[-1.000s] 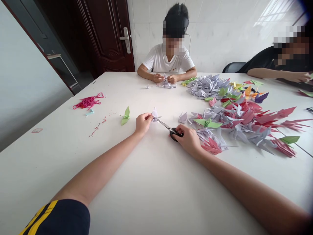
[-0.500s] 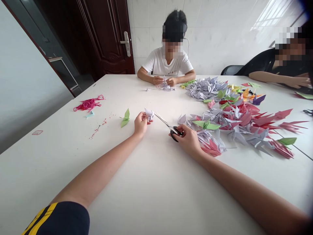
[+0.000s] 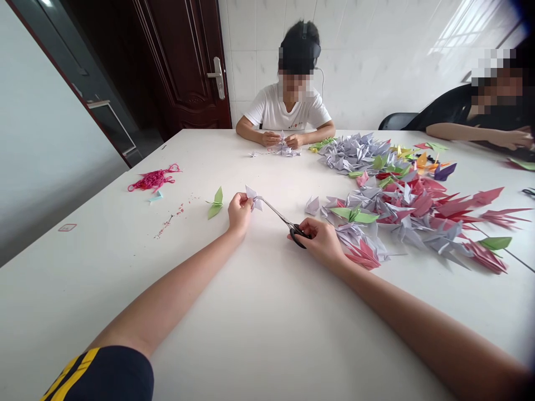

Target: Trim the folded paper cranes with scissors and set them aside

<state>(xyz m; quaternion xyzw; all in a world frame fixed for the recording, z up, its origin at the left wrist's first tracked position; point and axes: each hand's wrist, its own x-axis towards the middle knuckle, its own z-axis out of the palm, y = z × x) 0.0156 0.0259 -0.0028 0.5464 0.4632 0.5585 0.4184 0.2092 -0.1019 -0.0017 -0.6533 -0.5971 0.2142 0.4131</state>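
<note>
Between its fingertips my left hand (image 3: 240, 214) holds a small white paper crane (image 3: 252, 194), raised a little over the white table. My right hand (image 3: 320, 236) grips the black handles of a pair of scissors (image 3: 284, 219). Their metal blades look closed together, and the tips reach the crane's right side. A green paper crane (image 3: 215, 204) lies just left of my left hand. Close to my right hand is a heap of folded cranes, with a green one (image 3: 353, 214) on top and a pink one (image 3: 363, 255) at its near edge.
Magenta yarn (image 3: 152, 178), a pale blue paper piece (image 3: 156, 196) and scattered red beads (image 3: 180, 209) lie to the left. Across the white table (image 3: 251, 323), a person (image 3: 288, 108) handles white cranes. Another person's arm (image 3: 472, 132) rests at the far right, behind the crane heap (image 3: 355, 151).
The scissor blades have closed from slightly apart, and their tips now meet the crane. The crane has turned a little in my left hand. The view has shifted slightly.
</note>
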